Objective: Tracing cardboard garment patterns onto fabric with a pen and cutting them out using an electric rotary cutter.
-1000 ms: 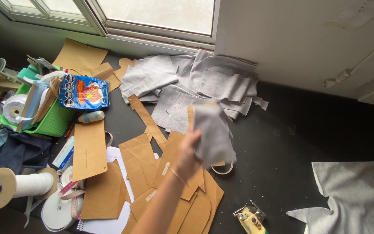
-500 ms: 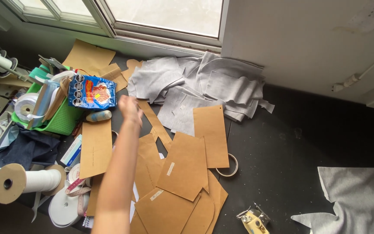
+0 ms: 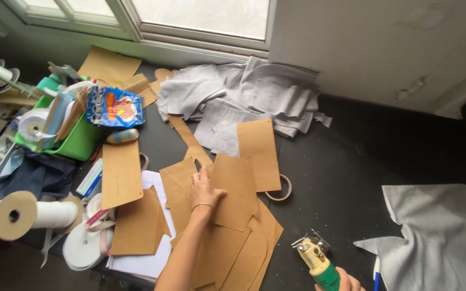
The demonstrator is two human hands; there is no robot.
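Left hand (image 3: 205,189): fingers flat, open on cardboard patterns (image 3: 233,188). Right hand (image 3: 341,281), five o'clock: fingers gripping cutter (image 3: 316,258).

matt brown paper patterns (image 3: 233,188), grey cloth (image 3: 244,97)

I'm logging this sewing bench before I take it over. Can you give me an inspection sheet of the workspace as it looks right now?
Surface: black table, mostly covered on the left half.
Job's things: brown card pattern pieces overlapping in a pile; grey cut fabric pieces heaped by the window; another grey cloth at right.
Clutter: green basket of odds, blue snack packet, white roll, tape ring.
Hands: left hand flat on the pattern pieces, fingers spread; right hand at the bottom edge holding a yellow-green handheld cutter.
Cables: nothing seen.
Surroundings: window behind, pale wall at right.
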